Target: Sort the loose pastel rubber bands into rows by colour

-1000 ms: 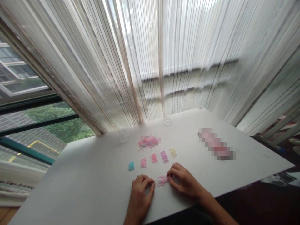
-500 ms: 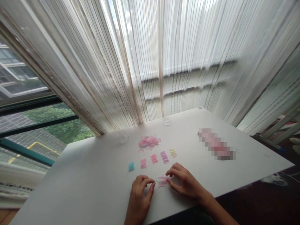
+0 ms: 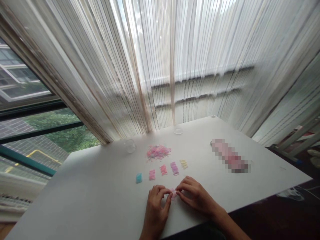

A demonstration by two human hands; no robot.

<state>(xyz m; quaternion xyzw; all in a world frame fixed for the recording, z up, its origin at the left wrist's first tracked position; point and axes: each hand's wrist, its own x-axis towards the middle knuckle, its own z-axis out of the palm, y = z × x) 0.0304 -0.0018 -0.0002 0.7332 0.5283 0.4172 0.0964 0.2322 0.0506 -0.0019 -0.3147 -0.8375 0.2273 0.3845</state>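
Sm. clump (image 3: 173,194) of thin strands, pale pink, uneven edges, partly covered; fine detail too blurry to tell. Sits on white table (image 3: 100,190), lower ctr of frame, btwn L hand (image 3: 158,206) and R hand (image 3: 196,196), right at fingertips of both. L hand comes up from bottom edge, thumb + index pinched nearly together, other fingers curled. R hand angles in from lower right, wrist low, thumb/index tips close tog. Can't tell if either grips any strand.
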